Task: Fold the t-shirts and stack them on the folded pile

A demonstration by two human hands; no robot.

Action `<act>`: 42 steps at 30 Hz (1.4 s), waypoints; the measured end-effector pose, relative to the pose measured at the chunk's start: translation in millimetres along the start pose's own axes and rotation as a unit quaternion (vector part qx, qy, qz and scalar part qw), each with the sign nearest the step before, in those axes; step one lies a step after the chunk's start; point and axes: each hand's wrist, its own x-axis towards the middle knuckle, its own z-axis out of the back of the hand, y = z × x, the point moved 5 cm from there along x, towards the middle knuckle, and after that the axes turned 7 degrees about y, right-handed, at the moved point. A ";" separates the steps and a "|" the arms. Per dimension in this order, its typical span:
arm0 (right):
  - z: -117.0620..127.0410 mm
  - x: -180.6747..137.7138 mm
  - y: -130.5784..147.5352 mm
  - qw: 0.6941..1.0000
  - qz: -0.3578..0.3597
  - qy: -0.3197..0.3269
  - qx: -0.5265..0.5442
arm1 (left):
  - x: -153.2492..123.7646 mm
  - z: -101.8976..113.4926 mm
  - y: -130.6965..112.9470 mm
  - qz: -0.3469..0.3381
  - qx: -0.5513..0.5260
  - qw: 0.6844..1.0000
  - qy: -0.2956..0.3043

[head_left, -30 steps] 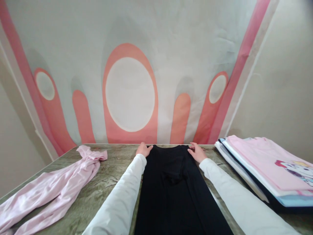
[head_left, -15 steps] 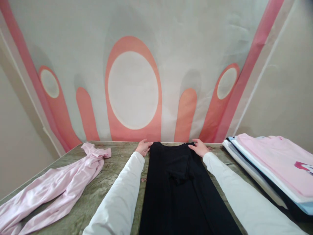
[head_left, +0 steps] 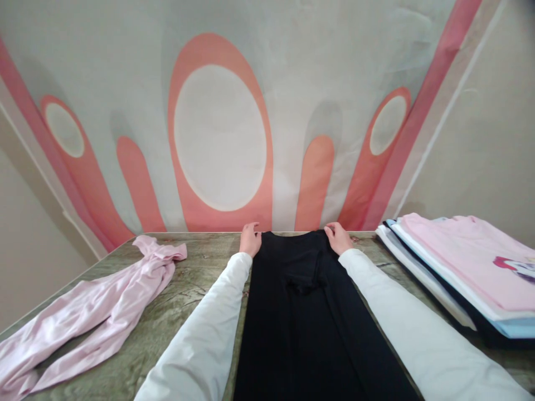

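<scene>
A long black garment [head_left: 301, 312] lies flat down the middle of the green marbled table [head_left: 196, 278], reaching from me to the far edge. My left hand [head_left: 249, 240] is at its far left corner and my right hand [head_left: 338, 238] at its far right corner. On both hands the fingers curl down over the cloth's top edge, pinching it. Both arms are stretched out in white sleeves along the garment's sides.
A crumpled pale pink garment [head_left: 96, 303] lies on the left of the table. A stack of folded clothes [head_left: 463, 267], with a pink printed shirt on top, sits on the right. A wall hanging with pink and orange shapes [head_left: 221, 133] rises just behind the far edge.
Both hands have drawn in a little onto the garment's far corners, and their fingers have gone from lying flat to curling over the top edge. The view has tilted slightly.
</scene>
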 end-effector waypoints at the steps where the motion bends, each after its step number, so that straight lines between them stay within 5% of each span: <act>1: 0.4 0.7 -0.5 1.000 0.002 0.005 0.003 | -3.4 -4.5 -12.1 -0.027 0.032 0.999 0.025; 3: 0.8 2.0 -2.1 1.000 0.012 0.020 0.009 | -14.5 -24.1 -39.5 -0.093 0.142 0.977 0.132; 6: 0.6 1.5 -4.9 0.998 0.034 0.058 0.017 | -46.7 -67.2 -67.1 -0.157 0.321 0.866 0.349; 9: 1.9 -3.5 -4.2 0.995 0.053 0.089 -0.003 | -76.6 -93.8 -76.9 -0.151 0.368 0.814 0.423; 16: 15.1 -15.2 4.6 0.989 -0.030 0.035 -0.138 | -100.1 -104.0 -73.6 -0.186 0.391 0.829 0.354; 20: 23.7 -18.1 26.2 0.992 0.029 -0.003 -0.121 | -95.5 -103.9 -71.2 -0.194 0.358 0.851 0.331; 26: 7.7 -29.4 56.6 0.975 0.147 0.152 -0.072 | -72.9 -80.0 -72.5 -0.208 0.277 0.917 0.196; 31: -1.9 -34.2 56.4 0.964 0.155 0.196 -0.085 | -67.9 -59.2 -62.8 -0.199 0.338 0.909 0.142; 42: 1.7 -33.2 56.3 0.969 0.145 0.180 -0.085 | -70.1 -69.2 -43.6 -0.175 0.414 0.875 0.182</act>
